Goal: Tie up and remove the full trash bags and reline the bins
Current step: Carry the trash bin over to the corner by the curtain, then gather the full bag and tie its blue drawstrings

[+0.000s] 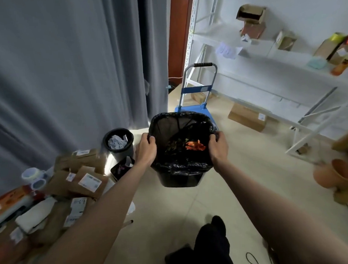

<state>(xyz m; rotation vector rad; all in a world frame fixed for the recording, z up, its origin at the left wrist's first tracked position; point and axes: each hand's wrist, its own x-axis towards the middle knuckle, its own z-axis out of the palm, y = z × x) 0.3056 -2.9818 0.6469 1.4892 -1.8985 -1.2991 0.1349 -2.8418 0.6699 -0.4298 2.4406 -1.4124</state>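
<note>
Fingers of the left hand and right hand are curled around the black trash bag's rim, at opposite sides of the bin.

A single head-worn wide-angle view looks forward and steeply down from standing height, close over both outstretched arms, facing the floor between curtain and shelving.

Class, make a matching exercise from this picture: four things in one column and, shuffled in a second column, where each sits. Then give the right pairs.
Things
1. Black trash bag
2. Crumpled paper
3. Blue hand trolley
4. Tape rolls

Places
A. Behind the held bin
B. In the small round bin by the curtain
C. Far left, beside the parcels
D. Lining the bin, gripped by left hand and right hand

Pairs: 1-D, 2-B, 3-A, 4-C
</note>
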